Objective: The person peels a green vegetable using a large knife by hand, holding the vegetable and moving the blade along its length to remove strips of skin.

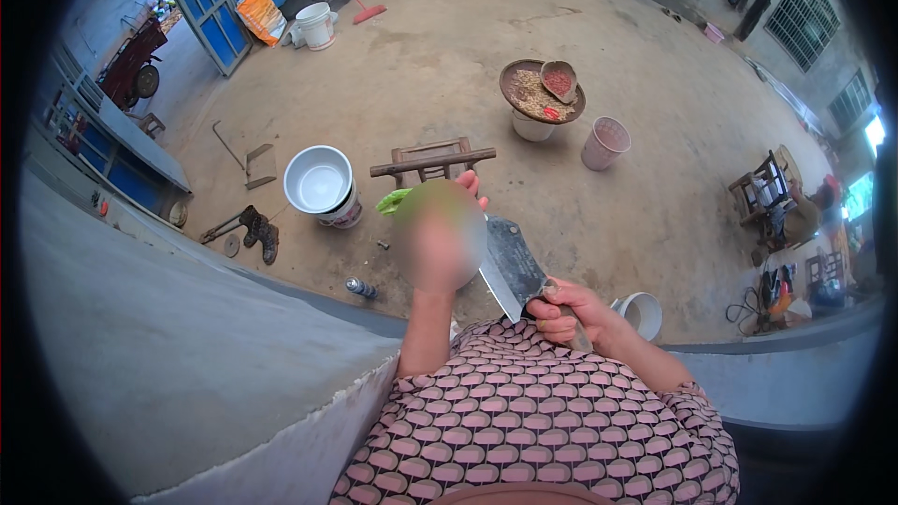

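My right hand (565, 315) is closed around the handle of a dark-bladed cleaver (515, 252) in front of my chest. The blade points up and away from me, its bright edge towards my left forearm. A round blur hides most of my left hand (440, 245), and only some fingertips show at its upper right. A green leaf of a vegetable (391, 202) sticks out on the left of the blur, and a green tint runs along the blur's top. The left hand seems to hold this vegetable beside the blade.
Beyond my hands stands a wooden bench (431, 158). A white basin (318, 179) rests on a bucket. A round tray of peanuts (526, 95) sits on another bucket, beside a pink basket (606, 144). A white bucket (642, 315) is near my right elbow; a pale wall (210, 337) rises at left.
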The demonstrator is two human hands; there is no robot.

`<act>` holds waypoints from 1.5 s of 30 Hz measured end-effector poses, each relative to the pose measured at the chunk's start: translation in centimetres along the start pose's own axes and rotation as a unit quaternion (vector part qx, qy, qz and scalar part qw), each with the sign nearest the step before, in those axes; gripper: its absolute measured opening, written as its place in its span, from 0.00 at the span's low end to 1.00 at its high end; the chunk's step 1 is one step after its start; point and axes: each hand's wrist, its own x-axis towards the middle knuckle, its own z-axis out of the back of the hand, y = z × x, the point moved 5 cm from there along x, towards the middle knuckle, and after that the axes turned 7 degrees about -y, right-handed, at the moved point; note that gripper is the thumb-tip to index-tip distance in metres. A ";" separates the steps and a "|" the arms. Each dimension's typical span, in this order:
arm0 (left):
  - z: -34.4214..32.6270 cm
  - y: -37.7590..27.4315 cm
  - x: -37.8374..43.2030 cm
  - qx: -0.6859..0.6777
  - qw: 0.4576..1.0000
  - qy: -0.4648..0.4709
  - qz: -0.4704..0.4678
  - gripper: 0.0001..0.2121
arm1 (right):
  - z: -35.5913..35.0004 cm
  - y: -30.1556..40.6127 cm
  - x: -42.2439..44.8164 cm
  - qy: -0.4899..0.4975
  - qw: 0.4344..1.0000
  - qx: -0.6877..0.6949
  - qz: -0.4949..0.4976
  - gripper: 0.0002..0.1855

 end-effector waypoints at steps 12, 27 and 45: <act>-0.1 -0.3 0.2 0.029 0.995 0.022 -0.097 0.17 | -1.8 -0.9 0.4 -0.061 0.997 -0.038 0.032 0.07; 0.9 -0.1 0.1 -0.099 0.984 0.017 -0.148 0.16 | -2.6 -3.2 2.0 0.060 0.983 0.149 -0.086 0.19; 2.4 0.5 0.9 -0.148 0.982 -0.116 -0.030 0.18 | -1.4 -1.1 1.2 0.026 0.998 0.027 0.047 0.16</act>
